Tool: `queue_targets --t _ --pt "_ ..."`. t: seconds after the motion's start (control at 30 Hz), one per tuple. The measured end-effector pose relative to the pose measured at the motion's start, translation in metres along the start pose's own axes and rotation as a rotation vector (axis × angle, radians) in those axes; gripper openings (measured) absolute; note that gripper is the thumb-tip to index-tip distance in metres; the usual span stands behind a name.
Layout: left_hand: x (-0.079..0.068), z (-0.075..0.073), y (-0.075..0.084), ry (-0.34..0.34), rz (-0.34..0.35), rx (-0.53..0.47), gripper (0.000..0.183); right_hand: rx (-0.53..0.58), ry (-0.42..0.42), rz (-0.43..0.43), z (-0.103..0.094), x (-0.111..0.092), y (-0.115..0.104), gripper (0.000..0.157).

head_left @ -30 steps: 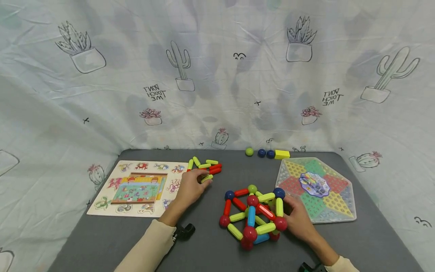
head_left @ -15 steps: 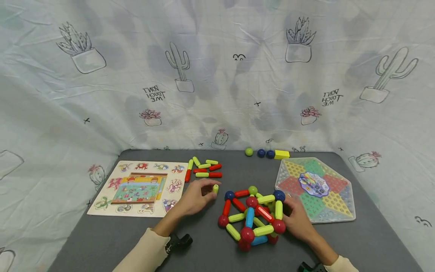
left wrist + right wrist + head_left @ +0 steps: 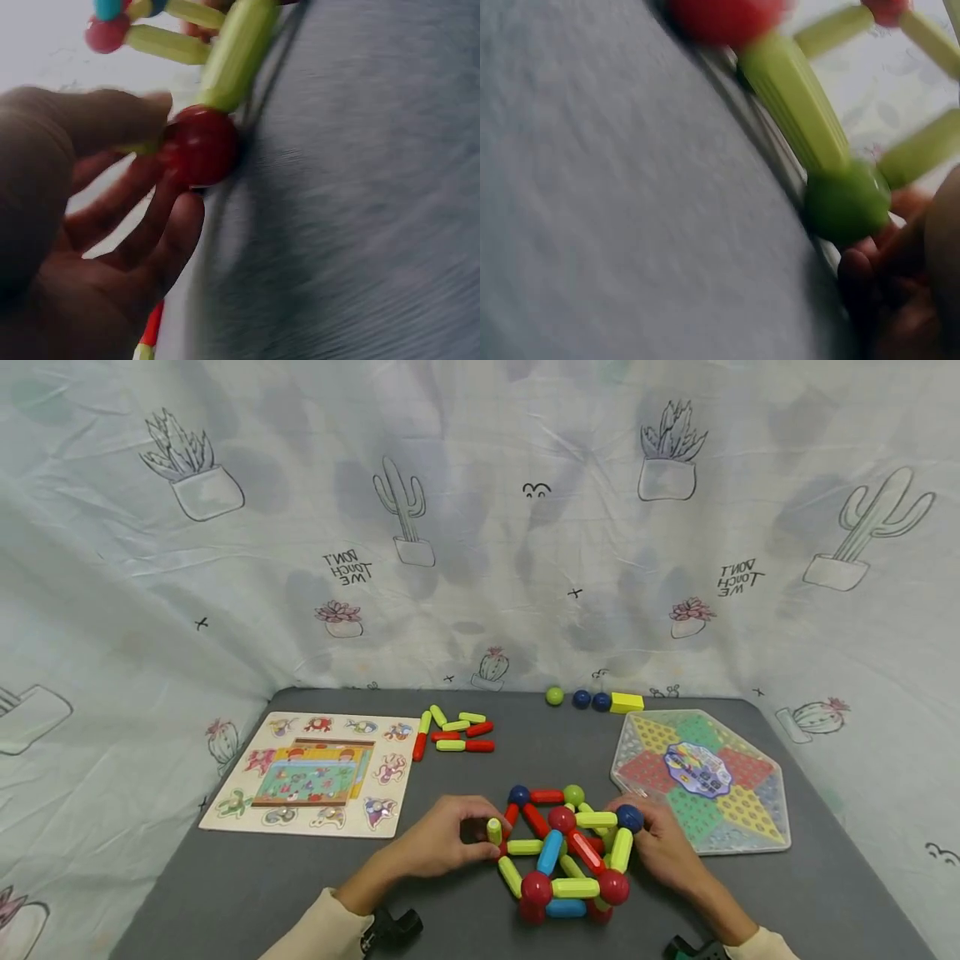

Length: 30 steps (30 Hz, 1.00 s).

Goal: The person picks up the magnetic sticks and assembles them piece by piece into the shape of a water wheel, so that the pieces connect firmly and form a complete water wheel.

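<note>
A frame of magnetic sticks and balls [image 3: 550, 852] stands on the grey table in front of me. My left hand [image 3: 442, 839] pinches a yellow-green magnetic stick [image 3: 494, 831], which points upward over the red ball at the frame's left corner. In the left wrist view, thumb and fingertips lie right at that red ball [image 3: 202, 146], mostly covering the stick. My right hand [image 3: 663, 843] holds the frame's right side, close by a dark blue ball [image 3: 630, 818]. In the right wrist view its curled fingers are at a green ball [image 3: 847, 201] low on the frame.
Several loose red and yellow-green sticks [image 3: 452, 746] lie behind my left hand. A wooden picture puzzle [image 3: 213, 814] is at the left, a hexagonal game board [image 3: 776, 827] at the right. Along the back edge sit a green ball [image 3: 554, 696], two blue balls [image 3: 581, 699] and a yellow block [image 3: 627, 702].
My left hand has carried the yellow-green stick from the loose pile, right and toward me, to the frame's left corner. The frame has turned slightly, and my right hand has shifted a little.
</note>
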State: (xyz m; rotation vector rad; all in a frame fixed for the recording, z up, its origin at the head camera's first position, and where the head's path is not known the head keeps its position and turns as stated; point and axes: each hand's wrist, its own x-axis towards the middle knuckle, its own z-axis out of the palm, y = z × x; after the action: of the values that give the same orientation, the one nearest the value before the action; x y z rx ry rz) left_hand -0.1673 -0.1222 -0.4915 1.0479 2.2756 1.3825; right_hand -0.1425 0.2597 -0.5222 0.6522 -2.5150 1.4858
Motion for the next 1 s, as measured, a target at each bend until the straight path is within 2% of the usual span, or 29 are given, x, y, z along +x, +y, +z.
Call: queue_targets --t 0.1,0.23,0.37,0.5,0.57,0.63,0.73,0.9,1.0 --pt "0.002 0.008 0.000 0.048 -0.007 0.056 0.018 0.009 -0.019 -0.032 -0.003 0.000 -0.001 0.035" --pt "0.007 0.018 -0.002 0.144 -0.035 0.053 0.018 0.027 -0.032 -0.044 -0.007 0.000 0.000 0.035" --pt "0.017 0.023 -0.008 0.237 -0.066 0.024 0.021 0.020 -0.025 0.015 -0.009 0.002 -0.003 0.035" --pt "0.027 0.024 -0.016 0.301 -0.073 -0.026 0.025 -0.011 -0.111 0.097 -0.021 0.006 -0.016 0.024" --pt "0.029 0.024 -0.018 0.320 -0.074 -0.056 0.027 -0.043 -0.142 0.097 -0.031 0.011 -0.022 0.019" --pt "0.031 0.024 -0.020 0.329 -0.072 -0.084 0.028 -0.076 -0.139 0.078 -0.042 0.021 -0.026 0.016" --pt "0.033 0.024 -0.023 0.339 -0.070 -0.084 0.027 -0.090 -0.069 0.036 -0.057 0.041 -0.020 0.016" --pt "0.035 0.025 -0.026 0.341 -0.057 -0.050 0.027 -0.036 -0.016 0.035 -0.077 0.090 0.007 0.026" --pt "0.034 0.025 -0.025 0.340 -0.045 -0.042 0.026 -0.045 -0.005 0.040 -0.084 0.120 0.024 0.031"
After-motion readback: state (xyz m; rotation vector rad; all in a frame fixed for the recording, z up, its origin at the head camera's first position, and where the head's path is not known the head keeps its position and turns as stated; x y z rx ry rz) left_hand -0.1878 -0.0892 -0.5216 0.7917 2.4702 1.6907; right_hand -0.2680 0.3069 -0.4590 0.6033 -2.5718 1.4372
